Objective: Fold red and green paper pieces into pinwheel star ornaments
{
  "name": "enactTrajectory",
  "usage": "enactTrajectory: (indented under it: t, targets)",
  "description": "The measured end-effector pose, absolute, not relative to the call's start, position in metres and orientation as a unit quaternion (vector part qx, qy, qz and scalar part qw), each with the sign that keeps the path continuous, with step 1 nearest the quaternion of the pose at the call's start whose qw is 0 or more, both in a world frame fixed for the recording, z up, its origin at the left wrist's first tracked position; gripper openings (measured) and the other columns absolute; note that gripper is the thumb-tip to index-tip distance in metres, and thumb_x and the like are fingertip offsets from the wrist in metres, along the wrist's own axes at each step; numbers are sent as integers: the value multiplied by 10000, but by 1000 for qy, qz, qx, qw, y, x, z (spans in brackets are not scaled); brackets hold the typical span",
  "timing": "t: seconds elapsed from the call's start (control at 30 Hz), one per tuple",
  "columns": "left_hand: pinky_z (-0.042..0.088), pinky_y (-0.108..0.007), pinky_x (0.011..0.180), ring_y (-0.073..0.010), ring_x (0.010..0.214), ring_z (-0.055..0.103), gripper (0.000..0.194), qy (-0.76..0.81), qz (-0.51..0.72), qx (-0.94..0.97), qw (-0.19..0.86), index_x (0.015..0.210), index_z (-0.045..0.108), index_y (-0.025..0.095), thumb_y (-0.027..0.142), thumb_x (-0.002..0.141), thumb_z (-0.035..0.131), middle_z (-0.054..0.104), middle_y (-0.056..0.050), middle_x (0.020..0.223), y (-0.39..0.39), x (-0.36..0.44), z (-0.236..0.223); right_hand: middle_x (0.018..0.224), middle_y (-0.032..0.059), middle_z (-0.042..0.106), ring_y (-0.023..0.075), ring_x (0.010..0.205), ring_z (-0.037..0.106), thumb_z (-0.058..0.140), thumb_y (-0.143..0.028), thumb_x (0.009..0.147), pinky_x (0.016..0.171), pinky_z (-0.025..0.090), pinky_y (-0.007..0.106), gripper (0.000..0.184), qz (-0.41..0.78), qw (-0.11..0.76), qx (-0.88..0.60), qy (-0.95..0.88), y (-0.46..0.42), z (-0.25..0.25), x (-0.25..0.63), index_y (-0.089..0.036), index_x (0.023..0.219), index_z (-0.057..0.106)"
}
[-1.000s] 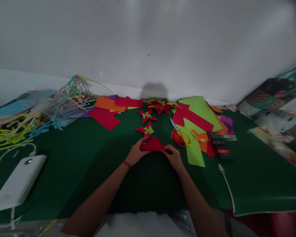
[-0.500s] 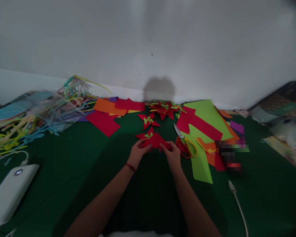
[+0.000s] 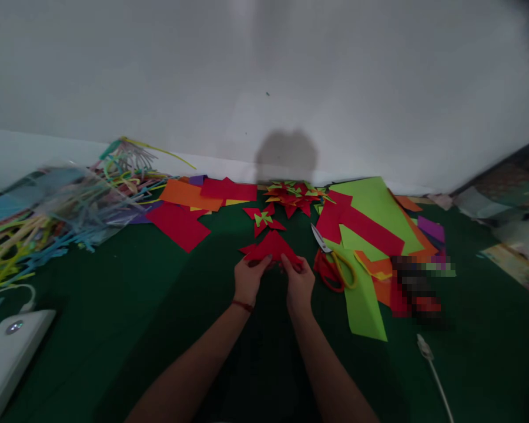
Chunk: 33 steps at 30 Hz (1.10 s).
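A piece of red paper (image 3: 273, 245), its top rising to a point, is held between my two hands over the green tabletop. My left hand (image 3: 249, 276) pinches its lower left part, thumb on the near face. On the lower right part my right hand (image 3: 300, 277) has a similar pinch. Just behind, a red star-shaped cutout (image 3: 245, 249) is mostly covered by the held paper. Farther back lies a red paper star with a light green centre (image 3: 263, 220). Scissors (image 3: 338, 267) with red and yellow handles rest right of my right hand.
Stacked paper stars (image 3: 291, 197) lie by the wall. Red sheets (image 3: 178, 226) are at left, green sheets (image 3: 370, 202) at right. Pipe cleaners (image 3: 77, 217) spread at far left, above a white power bank (image 3: 15, 358). A white cable (image 3: 436, 376) lies at right.
Both hands have come closer together and slightly lower. The red paper's point now stands higher, covering more of the star behind it. The view has shifted a little.
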<state>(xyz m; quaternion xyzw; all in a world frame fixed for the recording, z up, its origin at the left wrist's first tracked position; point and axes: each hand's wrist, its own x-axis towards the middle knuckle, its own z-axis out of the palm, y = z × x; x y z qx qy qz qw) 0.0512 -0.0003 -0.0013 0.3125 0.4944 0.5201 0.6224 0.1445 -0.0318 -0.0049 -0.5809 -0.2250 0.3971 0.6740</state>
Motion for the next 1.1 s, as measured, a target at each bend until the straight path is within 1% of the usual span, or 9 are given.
enactTrajectory:
  t: [0.13, 0.27, 0.37, 0.53, 0.67, 0.73, 0.87, 1.0, 1.1]
  targets:
    - [519, -332, 738, -180, 707, 659, 293, 495, 530, 292, 624, 832, 592, 122, 337, 650, 670, 685, -52, 761, 2, 47, -2, 650, -11, 612, 144, 598, 602, 632, -384, 678, 578, 482, 264, 261, 400, 683, -574, -212, -32, -9, 147, -161, 781, 541]
    - [521, -356, 702, -222, 727, 662, 324, 493, 527, 277, 634, 749, 561, 118, 439, 711, 582, 676, -70, 667, 2, 41, -1, 593, -5, 598, 154, 567, 605, 539, -450, 740, 549, 479, 273, 300, 402, 687, -568, -211, -32, -11, 149, -153, 700, 543]
    - [516, -369, 718, -239, 773, 658, 362, 458, 526, 273, 662, 806, 569, 112, 467, 745, 530, 681, -94, 699, 1, 38, 0, 552, 7, 602, 157, 535, 597, 532, -460, 741, 519, 465, 267, 330, 400, 685, -569, -217, -33, -10, 152, -145, 640, 547]
    - [506, -361, 764, -222, 779, 657, 339, 438, 470, 316, 698, 890, 575, 97, 409, 760, 546, 683, -112, 783, 3, 32, 6, 558, 0, 611, 143, 521, 589, 553, -445, 732, 500, 453, 251, 299, 394, 687, -573, -213, -32, -7, 166, -151, 674, 567]
    - [516, -334, 750, -197, 738, 659, 338, 455, 430, 352, 696, 936, 586, 116, 280, 657, 685, 682, -87, 846, 5, 29, 13, 545, -12, 598, 124, 495, 575, 602, -420, 697, 483, 444, 232, 275, 412, 671, -574, -224, -31, -4, 177, -148, 661, 579]
    - [525, -324, 723, -199, 734, 656, 326, 456, 412, 369, 697, 905, 603, 106, 240, 627, 709, 679, -92, 855, 4, 30, 15, 587, -8, 608, 121, 508, 573, 614, -409, 688, 473, 442, 228, 260, 423, 664, -572, -230, -30, -3, 178, -151, 704, 592]
    - [524, -304, 724, -178, 747, 645, 260, 455, 403, 400, 686, 860, 608, 109, 237, 648, 686, 673, -72, 862, 0, 37, 12, 720, 9, 636, 119, 554, 568, 630, -399, 671, 475, 442, 232, 280, 435, 652, -572, -242, -31, -3, 167, -163, 818, 594]
    - [523, -288, 715, -169, 754, 635, 277, 456, 390, 432, 673, 864, 610, 112, 221, 625, 699, 668, -53, 848, -1, 42, 4, 546, -11, 599, 96, 428, 476, 691, -369, 604, 410, 369, 222, 258, 440, 618, -596, -264, -33, -4, 157, -133, 663, 605]
    - [531, -292, 677, -168, 709, 638, 301, 464, 372, 449, 667, 875, 603, 105, 230, 620, 702, 669, -59, 828, 1, 39, 2, 444, -28, 555, 87, 385, 432, 685, -375, 611, 395, 322, 215, 264, 436, 596, -613, -280, -35, -3, 159, -135, 549, 595]
